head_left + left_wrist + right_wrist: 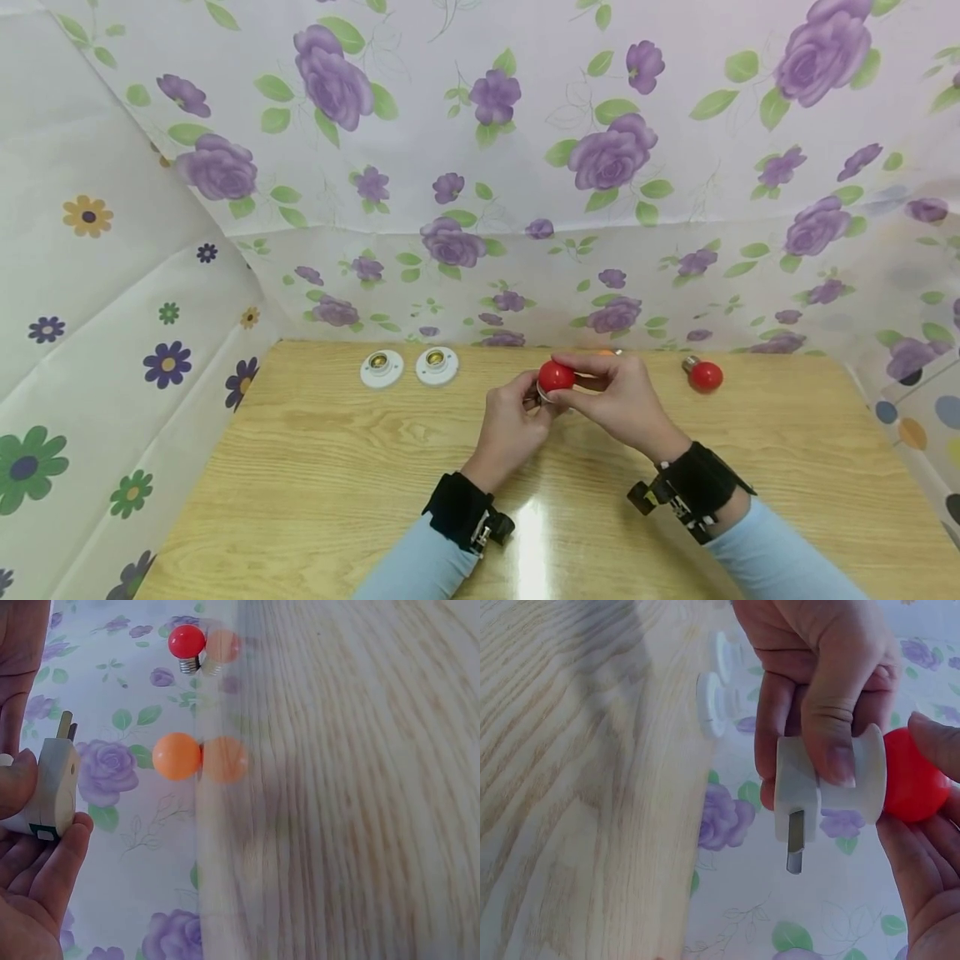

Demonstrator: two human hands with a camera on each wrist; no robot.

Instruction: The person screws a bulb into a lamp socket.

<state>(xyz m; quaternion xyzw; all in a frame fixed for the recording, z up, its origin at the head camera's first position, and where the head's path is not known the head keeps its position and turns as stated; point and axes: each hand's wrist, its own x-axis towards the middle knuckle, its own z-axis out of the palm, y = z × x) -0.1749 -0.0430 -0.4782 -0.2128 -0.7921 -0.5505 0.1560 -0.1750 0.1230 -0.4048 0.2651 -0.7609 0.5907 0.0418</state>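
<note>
My left hand (513, 429) grips a white plug-in lamp socket (855, 780), its thumb pressed along the neck. Two flat metal prongs (795, 840) stick out of the plug body. A round red bulb (557, 377) sits against the socket's flared mouth; its screw base is hidden there. My right hand (628, 406) pinches the bulb's globe between thumb and fingers. Both hands are close together over the far half of the table. In the left wrist view the plug body (56, 784) shows side-on in the left fingers, and the held bulb is out of sight.
Two round white lamp holders (382, 369) with brass-coloured threads lie at the back left of the wooden table (337, 483). Another red bulb (706, 377) lies at the back right. An orange bulb (177, 757) rests near the flowered cloth backdrop (525, 167), partly behind the right hand in the head view.
</note>
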